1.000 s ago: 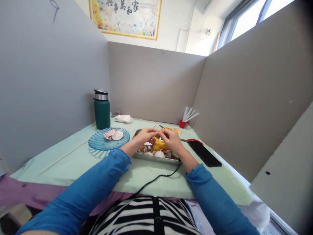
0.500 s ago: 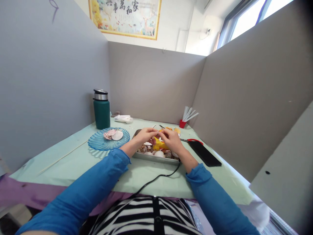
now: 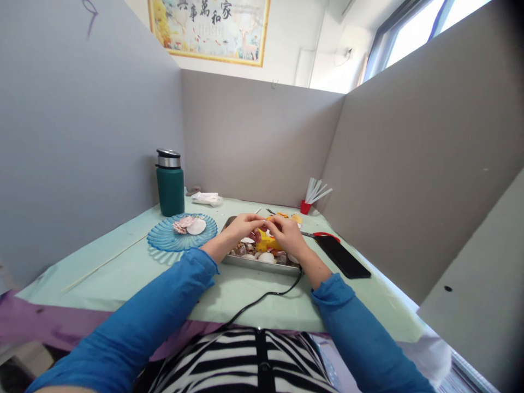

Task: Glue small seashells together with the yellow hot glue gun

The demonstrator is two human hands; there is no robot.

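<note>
Both my hands meet over a metal tray (image 3: 262, 266) filled with several shells. My left hand (image 3: 242, 226) is curled, fingertips pinched toward the right hand. My right hand (image 3: 286, 232) is also closed, its fingers pressed against the left fingertips. Whatever they pinch between them is too small to make out. Under the hands, in the tray, lies a yellow object (image 3: 266, 243). A black cable (image 3: 262, 297) runs from beneath my right wrist toward my body.
A blue glass plate (image 3: 170, 240) with a few shells (image 3: 190, 224) sits left of the tray. Behind it stands a green flask (image 3: 170, 184). A black phone (image 3: 341, 256) and red-handled scissors (image 3: 325, 236) lie to the right; a red cup of white sticks (image 3: 311, 199) stands at the back. Grey partitions enclose the table.
</note>
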